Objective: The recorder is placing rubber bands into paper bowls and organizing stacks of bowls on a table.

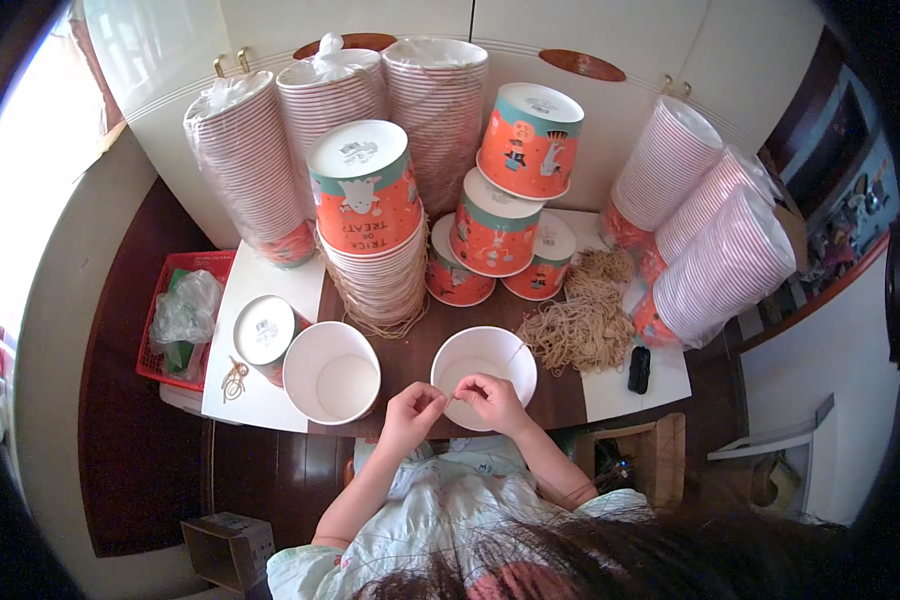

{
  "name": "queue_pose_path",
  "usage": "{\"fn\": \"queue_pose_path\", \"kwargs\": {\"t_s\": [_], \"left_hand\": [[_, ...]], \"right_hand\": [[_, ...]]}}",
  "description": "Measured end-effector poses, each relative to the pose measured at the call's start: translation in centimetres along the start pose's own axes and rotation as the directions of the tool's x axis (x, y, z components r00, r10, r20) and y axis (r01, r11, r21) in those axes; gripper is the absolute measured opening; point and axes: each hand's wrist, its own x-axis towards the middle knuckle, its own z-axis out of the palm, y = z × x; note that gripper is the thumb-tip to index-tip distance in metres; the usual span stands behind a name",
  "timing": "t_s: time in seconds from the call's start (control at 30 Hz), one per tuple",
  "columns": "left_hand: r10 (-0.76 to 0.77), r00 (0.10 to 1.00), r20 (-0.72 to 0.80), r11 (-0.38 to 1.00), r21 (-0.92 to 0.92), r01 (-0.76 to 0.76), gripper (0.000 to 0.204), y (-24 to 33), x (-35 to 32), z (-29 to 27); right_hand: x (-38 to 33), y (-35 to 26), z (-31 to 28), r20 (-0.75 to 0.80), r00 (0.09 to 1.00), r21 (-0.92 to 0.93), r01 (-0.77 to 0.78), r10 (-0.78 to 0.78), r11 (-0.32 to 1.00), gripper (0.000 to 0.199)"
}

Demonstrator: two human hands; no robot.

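Observation:
My left hand (413, 412) and my right hand (493, 402) meet fingertip to fingertip at the near rim of a paper bucket (480, 345), whose white inside faces up. Both pinch what looks like a thin cord; most of it is hidden by the fingers. A fine strand shows against the bucket's right inner wall. Left of it stands a second open paper bucket (331, 375), which neither hand touches. A tangled heap of tan cords (582, 320) lies beyond my right hand.
Behind stand a cord-draped bucket stack (370, 285), a pile of upturned orange buckets (497, 232) and wrapped stacks (435, 120). More wrapped stacks (720, 260) lean at right. An upturned bucket (266, 330), loose cords (234, 380), a red basket (182, 381) and a black object (639, 370) flank the table.

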Motion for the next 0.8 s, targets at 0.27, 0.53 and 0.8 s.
{"fn": "queue_pose_path", "kwargs": {"t_s": [0.27,0.53,0.8], "left_hand": [[-0.18,0.984,0.012,0.867,-0.471,0.164,0.004,0.0,0.1,-0.8],[-0.201,0.957,0.208,0.896,-0.357,0.265,0.011,0.9,0.1,-1.1],[-0.014,0.994,0.111,0.996,-0.087,0.024,0.012,-0.7,0.4,-0.1]], "right_hand": [[-0.1,0.3,-0.2,0.071,0.994,-0.013,-0.084,0.085,0.996,0.012],[0.0,0.0,-0.3,0.063,0.996,0.01,-0.064,0.063,0.998,0.011],[-0.2,-0.7,-0.4,0.082,0.997,-0.002,0.01,-0.009,1.0,0.009]]}}
